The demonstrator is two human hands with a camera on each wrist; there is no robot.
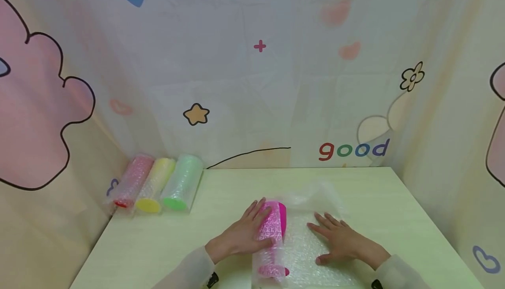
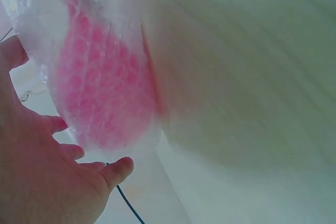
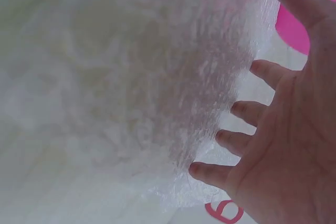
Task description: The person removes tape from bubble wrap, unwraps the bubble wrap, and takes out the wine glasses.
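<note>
A pink object (image 1: 272,223), partly covered by bubble wrap, lies near the table's front; its bare pink edge shows along the right side. My left hand (image 1: 246,234) rests on the wrapped part with fingers spread. In the left wrist view, the pink object (image 2: 105,87) shows through the bubbles beside my left hand (image 2: 52,166). The flat bubble wrap (image 1: 304,245) extends to the right, where my right hand (image 1: 343,238) lies on it, fingers spread. The right wrist view has my right hand (image 3: 294,114) touching the clear wrap (image 3: 157,87).
At the table's back left lie three bubble-wrapped cylinders: one red (image 1: 134,179), one yellow (image 1: 155,183) and one green (image 1: 183,181). The pale table (image 1: 158,249) meets a printed curtain (image 1: 236,83) behind it and at both sides.
</note>
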